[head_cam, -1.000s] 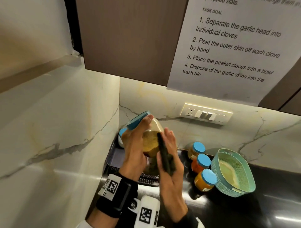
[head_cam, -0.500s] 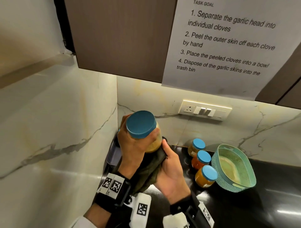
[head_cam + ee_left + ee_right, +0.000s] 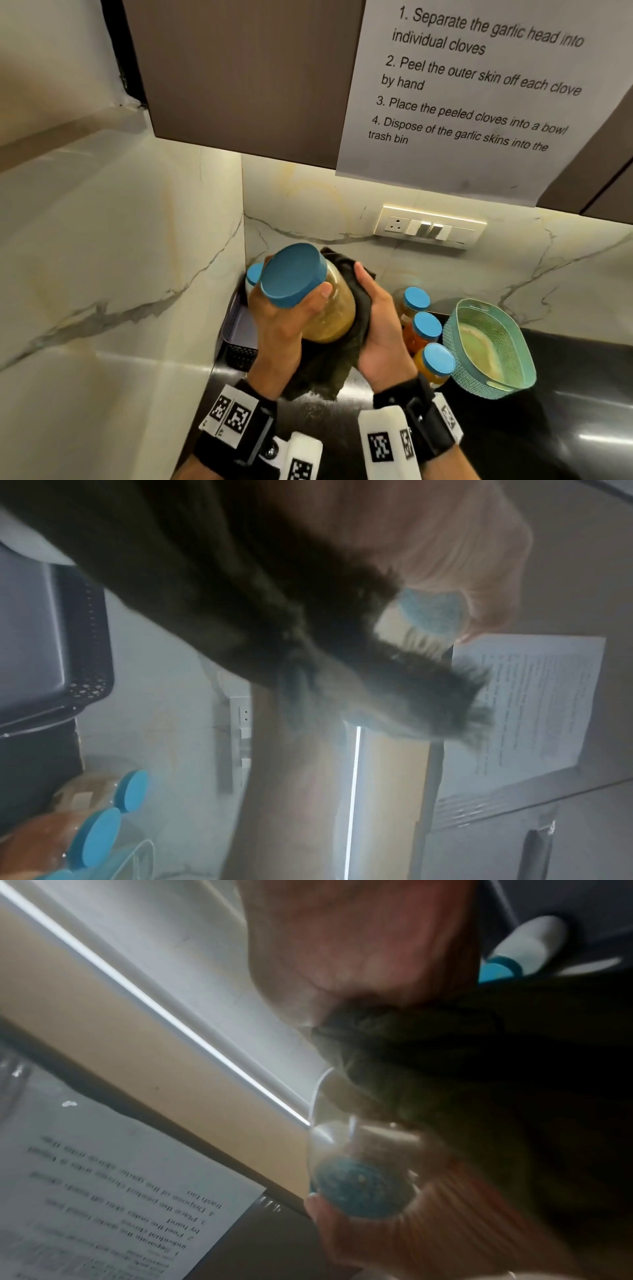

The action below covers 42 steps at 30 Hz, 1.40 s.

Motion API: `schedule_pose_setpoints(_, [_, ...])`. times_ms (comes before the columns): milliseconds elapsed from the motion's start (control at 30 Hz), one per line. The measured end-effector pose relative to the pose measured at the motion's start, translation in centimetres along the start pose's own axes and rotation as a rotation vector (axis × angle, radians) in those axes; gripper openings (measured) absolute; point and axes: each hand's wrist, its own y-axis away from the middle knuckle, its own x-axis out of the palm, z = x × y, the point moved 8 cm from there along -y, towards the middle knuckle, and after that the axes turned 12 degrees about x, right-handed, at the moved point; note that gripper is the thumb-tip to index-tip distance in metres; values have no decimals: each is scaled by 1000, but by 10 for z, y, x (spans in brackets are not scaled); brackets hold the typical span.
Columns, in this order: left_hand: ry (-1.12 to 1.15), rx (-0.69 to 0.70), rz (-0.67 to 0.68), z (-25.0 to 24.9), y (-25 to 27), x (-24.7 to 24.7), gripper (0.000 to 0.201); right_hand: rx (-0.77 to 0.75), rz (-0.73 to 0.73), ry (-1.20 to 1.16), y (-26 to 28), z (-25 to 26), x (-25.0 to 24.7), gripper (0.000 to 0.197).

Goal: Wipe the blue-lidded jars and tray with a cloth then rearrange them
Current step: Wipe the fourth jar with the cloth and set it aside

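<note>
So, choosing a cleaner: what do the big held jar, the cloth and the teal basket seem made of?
Big jar: clear, glossy body showing the yellowish contents, glass or plastic, can't tell; matte blue lid, likely plastic. Cloth: dark, soft fabric with a fuzzy edge. Teal basket: plastic moulded in a woven texture.

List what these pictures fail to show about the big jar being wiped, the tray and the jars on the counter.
- Big jar: its base, in all views, is covered by the dark cloth and the right hand.
- Tray: head view, mostly hidden behind the left hand and the jar.
- White jar in the tray: only a sliver shows.
- Three small jars: labels too small to read.
- Wrist views: motion-blurred.
</note>
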Motion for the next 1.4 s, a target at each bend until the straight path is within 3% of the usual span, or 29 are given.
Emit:
schedule_pose_setpoints(167, [-88,114,81,-10,-12,4,71,85,22,-119,-7,-40,6,51])
schedule_pose_setpoints(267, [-166,138,118,-7,-22,-4,74,122,38,-169,-3,-53,0,54])
schedule_pose_setpoints(400, [-255,142,70,0,-30,-25,73,-1,-112,-121,6,-37,-28,55])
schedule_pose_setpoints(567, [-212,18,145,13,5,-15,71,-166,-174,137,18,10,-24,46])
schedule_pose_setpoints(667, [-114,-43,215,20,26,-2,67,-114,-184,313,16,20,-20,42])
schedule_pose_setpoints(767, [-36,-107,174,25,30,-7,66,-19,-122,373,12,17,-17,41])
schedule_pose_setpoints(867, [30,-161,126,32,32,-13,69,59,-67,308,8,6,-20,44])
schedule_pose_setpoints(1000, [26,-136,111,34,24,-8,102,141,-29,114,1,-22,-36,58])
schedule_pose_setpoints(1133, [-83,-45,188,43,26,-3,81,136,-67,-49,-8,-38,-64,63])
schedule_pose_setpoints(1300, [-138,62,351,57,41,23,73,127,-118,-166,8,-46,-90,52])
schedule_pose_setpoints(1400, [-189,99,408,76,54,45,71,116,-232,-206,24,-45,-135,48])
